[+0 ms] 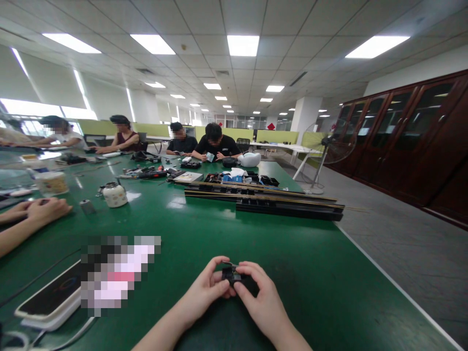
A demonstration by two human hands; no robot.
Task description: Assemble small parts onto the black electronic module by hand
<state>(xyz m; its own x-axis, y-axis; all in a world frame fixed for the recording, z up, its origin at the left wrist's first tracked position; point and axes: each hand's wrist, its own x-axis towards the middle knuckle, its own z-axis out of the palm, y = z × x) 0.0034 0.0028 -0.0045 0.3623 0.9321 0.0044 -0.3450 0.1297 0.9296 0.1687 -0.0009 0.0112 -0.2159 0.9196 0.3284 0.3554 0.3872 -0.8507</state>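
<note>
My left hand (pixel 206 287) and my right hand (pixel 258 292) meet low in the middle of the view, just above the green table (pixel 292 253). Both pinch one small black part (pixel 231 275) between thumbs and fingertips. The fingers of each hand are curled round it, so much of the part is hidden. A dark mat or piece lies on the table under my wrists.
A phone (pixel 49 297) on a white case lies at the lower left beside a blurred patch. A co-worker's hands (pixel 40 209) rest at the left edge. Long black rails (pixel 278 202), a small white pot (pixel 114 194), tools and seated people fill the far table. A fan (pixel 336 144) stands right.
</note>
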